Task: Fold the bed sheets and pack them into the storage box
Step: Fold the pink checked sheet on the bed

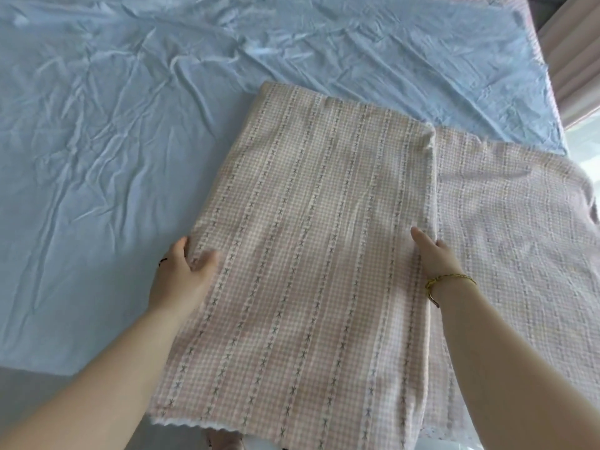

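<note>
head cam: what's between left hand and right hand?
Head view: only the folded pink checked sheet spans from the left hand to the right hand; nothing lies on that stretch.

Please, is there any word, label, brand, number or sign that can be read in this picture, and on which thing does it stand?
None can be read.
The pink checked sheet bears only stripes and small cross marks, no letters.
The blue sheet is plain.
The bracelet shows no writing.
A small dark mark on the left hand is too small to tell.
</note>
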The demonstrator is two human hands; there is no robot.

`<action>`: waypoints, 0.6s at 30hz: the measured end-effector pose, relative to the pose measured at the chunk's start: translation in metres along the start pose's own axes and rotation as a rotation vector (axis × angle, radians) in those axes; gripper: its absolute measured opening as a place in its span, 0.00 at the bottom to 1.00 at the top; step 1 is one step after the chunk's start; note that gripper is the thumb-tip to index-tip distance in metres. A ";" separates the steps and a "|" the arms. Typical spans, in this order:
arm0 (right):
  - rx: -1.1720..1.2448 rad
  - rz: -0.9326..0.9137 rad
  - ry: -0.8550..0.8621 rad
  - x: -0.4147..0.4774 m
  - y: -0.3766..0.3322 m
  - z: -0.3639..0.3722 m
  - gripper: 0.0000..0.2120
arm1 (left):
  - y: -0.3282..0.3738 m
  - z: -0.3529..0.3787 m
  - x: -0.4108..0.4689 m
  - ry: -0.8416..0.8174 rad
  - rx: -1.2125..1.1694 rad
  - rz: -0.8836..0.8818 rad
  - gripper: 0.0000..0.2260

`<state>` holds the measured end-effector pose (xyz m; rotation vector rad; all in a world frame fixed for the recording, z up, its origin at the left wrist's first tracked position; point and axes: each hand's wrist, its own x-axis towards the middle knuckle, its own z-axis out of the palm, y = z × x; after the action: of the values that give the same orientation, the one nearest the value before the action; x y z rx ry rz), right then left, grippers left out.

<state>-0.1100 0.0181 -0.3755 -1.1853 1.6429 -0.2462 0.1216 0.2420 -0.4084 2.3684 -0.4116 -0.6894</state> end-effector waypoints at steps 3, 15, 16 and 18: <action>0.045 -0.011 -0.046 0.041 -0.022 -0.001 0.34 | 0.018 0.008 0.029 0.006 -0.027 -0.029 0.32; -0.156 -0.272 0.190 0.124 -0.070 0.001 0.09 | 0.063 0.043 0.063 0.203 -0.026 -0.053 0.10; -0.116 -0.200 0.147 0.124 -0.061 0.000 0.15 | 0.065 0.044 0.062 0.174 -0.063 -0.078 0.11; -0.091 -0.136 0.117 0.124 -0.048 -0.003 0.22 | 0.066 0.042 0.063 0.108 -0.130 -0.122 0.14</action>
<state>-0.0804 -0.1037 -0.4192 -1.3762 1.6912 -0.3357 0.1411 0.1439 -0.4170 2.3081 -0.1722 -0.6203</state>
